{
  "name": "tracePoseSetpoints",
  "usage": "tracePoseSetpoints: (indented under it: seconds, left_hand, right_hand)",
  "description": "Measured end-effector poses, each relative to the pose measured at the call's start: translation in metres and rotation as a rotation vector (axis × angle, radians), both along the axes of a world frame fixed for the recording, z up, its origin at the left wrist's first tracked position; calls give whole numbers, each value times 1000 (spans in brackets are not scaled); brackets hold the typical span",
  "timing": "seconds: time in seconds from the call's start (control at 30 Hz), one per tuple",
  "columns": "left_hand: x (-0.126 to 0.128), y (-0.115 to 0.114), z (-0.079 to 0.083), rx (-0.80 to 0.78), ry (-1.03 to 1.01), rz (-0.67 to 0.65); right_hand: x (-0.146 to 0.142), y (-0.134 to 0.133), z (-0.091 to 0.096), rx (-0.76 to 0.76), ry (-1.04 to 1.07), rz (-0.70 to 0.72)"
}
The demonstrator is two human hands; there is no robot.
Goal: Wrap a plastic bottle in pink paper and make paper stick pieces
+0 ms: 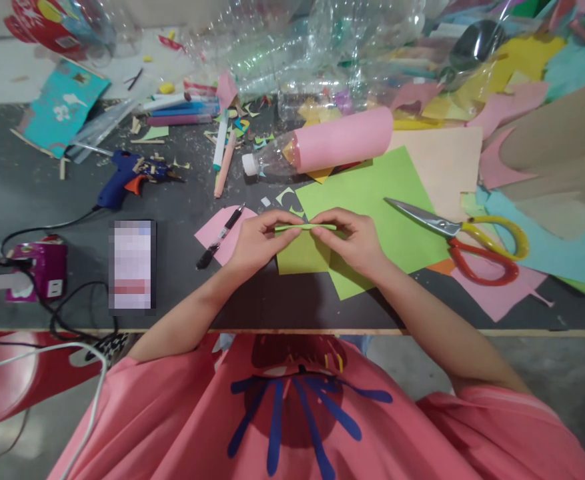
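Note:
Between my left hand (pixel 265 237) and my right hand (pixel 348 237) is a narrow strip of green paper (pixel 306 227), seen edge-on. Thumbs and fingertips of both hands pinch it near its middle. Below it lies a small olive-green piece of paper (pixel 305 259), beside and partly over a large light-green sheet (pixel 362 200). Left of my left hand, a black pen (pixel 221 237) rests on a pink paper piece (pixel 232 252). Scissors (pixel 455 230) with a yellow and a red handle lie on the sheet, right of my right hand.
A plastic bottle (pixel 322 143) wrapped in pink paper lies behind my hands. At left are a blue glue gun (pixel 122 177), a phone (pixel 133 267) and cables. Markers (pixel 182 113), paper scraps and clear bottles (pixel 292 60) crowd the back. The table's front edge (pixel 312 331) runs near my body.

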State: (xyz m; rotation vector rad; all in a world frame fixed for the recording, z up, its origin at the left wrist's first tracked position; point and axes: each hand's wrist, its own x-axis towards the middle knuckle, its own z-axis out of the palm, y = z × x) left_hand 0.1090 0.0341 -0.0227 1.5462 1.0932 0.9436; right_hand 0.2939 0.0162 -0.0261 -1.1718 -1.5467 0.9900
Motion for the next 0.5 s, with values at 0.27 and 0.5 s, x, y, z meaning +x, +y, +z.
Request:
tracePoseSetpoints:
  seconds: [0.27,0.5]
  left_hand:
    - [-1,-3,3,110,77,-46]
    - [0,-4,3,104,83,-46]
  right_hand:
    - [-3,-5,2,114,-107,33]
    - [-2,-5,3,146,-145,38]
